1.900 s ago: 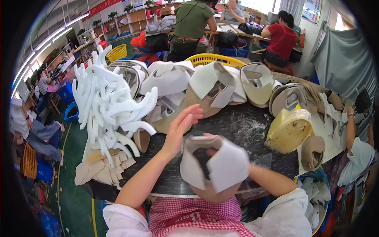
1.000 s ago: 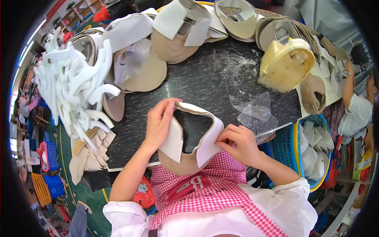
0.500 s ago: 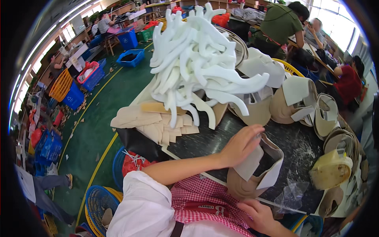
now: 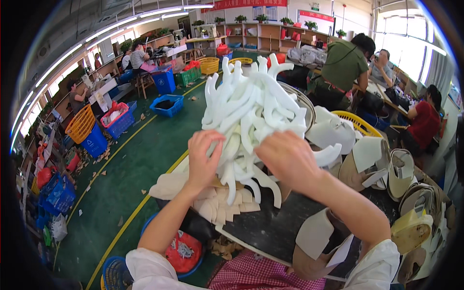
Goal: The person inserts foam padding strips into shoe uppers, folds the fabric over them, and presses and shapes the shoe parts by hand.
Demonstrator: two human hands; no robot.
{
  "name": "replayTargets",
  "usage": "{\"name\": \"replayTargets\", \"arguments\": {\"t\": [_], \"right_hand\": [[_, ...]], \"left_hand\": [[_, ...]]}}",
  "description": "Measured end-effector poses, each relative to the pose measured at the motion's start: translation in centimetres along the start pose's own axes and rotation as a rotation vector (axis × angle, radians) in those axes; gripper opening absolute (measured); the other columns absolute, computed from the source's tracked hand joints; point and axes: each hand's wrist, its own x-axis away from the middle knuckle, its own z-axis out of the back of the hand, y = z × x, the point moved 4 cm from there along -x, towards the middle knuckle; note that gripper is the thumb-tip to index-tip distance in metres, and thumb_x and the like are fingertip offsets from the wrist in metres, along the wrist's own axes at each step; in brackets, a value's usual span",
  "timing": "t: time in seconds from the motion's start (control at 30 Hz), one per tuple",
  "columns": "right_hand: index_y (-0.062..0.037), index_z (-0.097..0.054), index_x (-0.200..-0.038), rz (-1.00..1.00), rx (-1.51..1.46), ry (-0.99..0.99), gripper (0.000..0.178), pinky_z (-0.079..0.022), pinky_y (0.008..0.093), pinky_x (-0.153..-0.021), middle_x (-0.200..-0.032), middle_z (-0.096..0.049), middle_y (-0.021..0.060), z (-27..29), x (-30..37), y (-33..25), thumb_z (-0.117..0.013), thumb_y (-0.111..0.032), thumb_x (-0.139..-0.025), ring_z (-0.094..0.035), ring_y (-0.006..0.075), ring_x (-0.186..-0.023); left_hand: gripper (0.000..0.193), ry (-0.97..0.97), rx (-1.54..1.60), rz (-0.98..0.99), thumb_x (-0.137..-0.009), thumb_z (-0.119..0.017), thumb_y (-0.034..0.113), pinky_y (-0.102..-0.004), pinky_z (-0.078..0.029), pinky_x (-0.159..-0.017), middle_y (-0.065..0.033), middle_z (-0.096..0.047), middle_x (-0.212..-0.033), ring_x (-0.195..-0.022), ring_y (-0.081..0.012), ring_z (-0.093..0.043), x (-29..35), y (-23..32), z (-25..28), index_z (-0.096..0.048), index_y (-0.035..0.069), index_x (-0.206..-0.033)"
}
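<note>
A tall heap of white, curved foam strips [image 4: 251,104] rises from the dark worktable [image 4: 261,227]. My left hand [image 4: 204,157] is at the heap's near left side, with its thumb and bent fingers apart. Over the heap's right side, my right hand [image 4: 290,157] has its fingers bent downward; motion blurs them, and the fingertips' contact is unclear. A beige and white shoe upper [image 4: 314,246] stands at the table's near edge below my right forearm, touched by neither hand. Flat beige pieces [image 4: 222,205] lie fanned out under the heap's front.
More beige and white uppers [image 4: 365,162] line the table's right side, by a stained yellow container [image 4: 411,232]. Below the table's left edge sits a basin with a red bag [image 4: 183,251]. People work at benches farther off, including one in a green shirt [image 4: 345,63].
My left hand has left the shoe upper and reached the foam heap. My right hand has risen from beside the apron to the heap too. The view has tilted upward.
</note>
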Motion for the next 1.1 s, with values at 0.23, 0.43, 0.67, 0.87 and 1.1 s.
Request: {"name": "replayTargets", "arguments": {"t": [0.23,0.43,0.67,0.87,1.1], "right_hand": [[-0.009,-0.052,-0.125,-0.146,0.211,0.015,0.04,-0.031,0.0449,-0.107,-0.133,-0.047,0.0115,-4.8,-4.8,5.4,-0.056,-0.027,-0.09,-0.042,0.025,-0.126],[-0.012,-0.046,-0.132,-0.308,0.116,-0.22,0.044,-0.026,0.0465,-0.11,-0.142,-0.038,0.01,-5.7,-1.6,7.7,-0.048,-0.035,-0.094,-0.038,0.025,-0.13],[-0.0033,-0.061,-0.111,-0.551,-0.544,0.201,0.039,-0.041,0.0378,-0.092,-0.113,-0.059,0.0169,4.3,-0.5,4.1,-0.049,-0.037,-0.095,-0.055,0.0281,-0.107],[-0.0019,-0.067,-0.093,-0.715,-0.666,-0.223,0.021,-0.049,0.0298,-0.06,-0.074,-0.065,0.0091,7.3,13.5,-2.8,-0.072,-0.018,-0.08,-0.064,0.0182,-0.065],[-0.0017,-0.069,-0.089,-1.09,-0.619,-0.285,0.021,-0.049,0.0303,-0.063,-0.074,-0.063,0.0093,11.2,21.5,-5.1,-0.073,-0.018,-0.077,-0.062,0.0181,-0.068]], "left_hand": [[0.024,0.064,-0.109,-0.016,-0.077,-0.067,0.014,-0.0389,-0.037,-0.086,-0.0089,-0.059,-0.093,-0.096,-0.028,-0.054,-6.5,-4.7,-5.1,-0.061,0.007,-0.098],[0.014,0.483,1.404,0.468,-0.09,-0.06,0.016,-0.0287,-0.044,-0.069,-0.0038,-0.058,-0.088,-0.071,-0.0134,-0.051,-6.7,-6.5,0.0,-0.057,0.004,-0.098],[0.041,-0.071,0.843,0.191,-0.073,-0.072,-0.001,-0.024,-0.048,-0.065,-0.0085,-0.056,-0.096,-0.078,-0.0126,-0.056,-1.5,7.2,3.1,-0.048,0.001,-0.106],[0.045,-0.73,0.748,0.128,-0.071,-0.078,0.005,-0.025,-0.05,-0.069,-0.0048,-0.063,-0.087,-0.078,-0.0113,-0.062,4.4,15.7,-5.4,-0.052,0.002,-0.108],[0.025,-1.231,1.047,0.291,-0.074,-0.074,0.002,-0.0203,-0.047,-0.063,-0.0024,-0.064,-0.077,-0.068,-0.0064,-0.06,5.8,18.2,-10.1,-0.064,0.001,-0.097]]}}
